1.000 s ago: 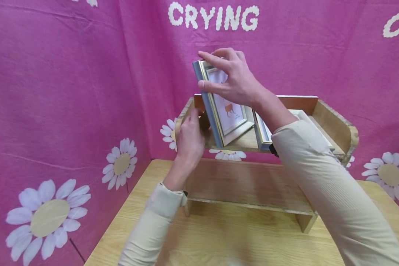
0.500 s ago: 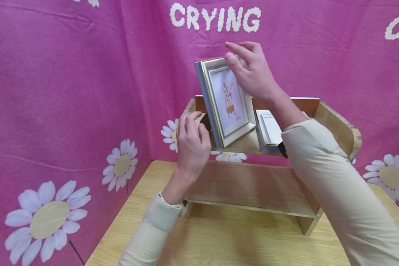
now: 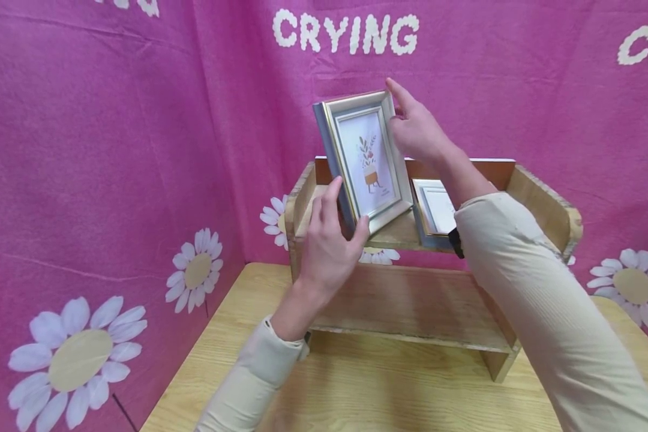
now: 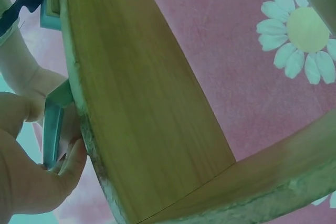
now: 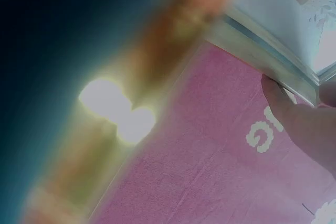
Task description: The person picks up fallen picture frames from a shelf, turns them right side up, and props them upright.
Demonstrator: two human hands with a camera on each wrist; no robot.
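A silver-white picture frame [image 3: 367,156] with a potted-plant print stands tilted on the upper board of a small wooden shelf [image 3: 410,300]. My left hand [image 3: 329,246] holds its lower left corner, thumb at the front bottom edge and fingers along the left side. In the left wrist view that hand [image 4: 37,177] bends round the frame's corner [image 4: 52,124], which juts past the board. At the upper right corner my right hand [image 3: 418,132] grips the side, index finger extended upward. In the right wrist view a finger [image 5: 289,108] lies against the frame's outer edge.
A second picture frame [image 3: 437,207] lies on the upper board to the right, partly hidden by the right forearm. The shelf has raised wooden sides [image 3: 545,204] and stands on a light wooden table [image 3: 410,396]. Behind hangs a pink cloth [image 3: 237,120] with daisies and lettering.
The right hand has slid from the picture frame's top left to its right edge. The left hand has come from beside the frame onto its lower left corner. The frame's face has turned toward the camera.
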